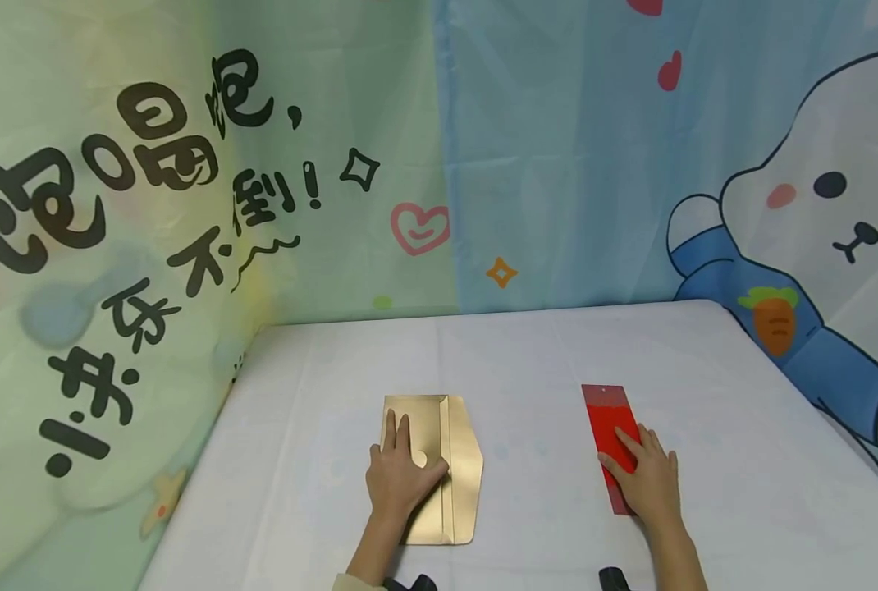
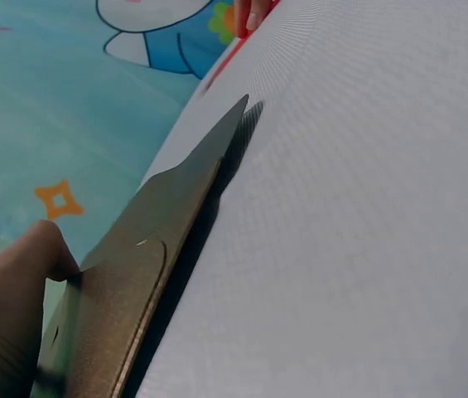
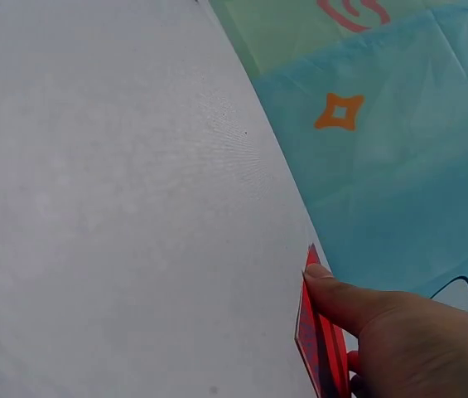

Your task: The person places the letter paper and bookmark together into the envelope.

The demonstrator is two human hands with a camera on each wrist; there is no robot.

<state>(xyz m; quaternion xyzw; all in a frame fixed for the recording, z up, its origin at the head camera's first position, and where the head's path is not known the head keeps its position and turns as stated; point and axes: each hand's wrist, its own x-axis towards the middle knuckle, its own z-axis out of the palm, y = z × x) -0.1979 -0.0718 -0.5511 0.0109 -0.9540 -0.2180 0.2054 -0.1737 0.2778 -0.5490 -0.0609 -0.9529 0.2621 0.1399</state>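
Gold envelope (image 1: 465,476) under left hand (image 1: 402,483), red packet (image 1: 607,420) under right hand (image 1: 653,486), both with fingers (image 1: 390,432) outspread

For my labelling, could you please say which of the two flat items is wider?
The gold envelope under the left hand; the red packet is visibly narrower.

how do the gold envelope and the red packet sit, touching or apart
Apart. The head view shows it plainly: a wide strip of white tablecloth lies between the gold envelope and the red packet.
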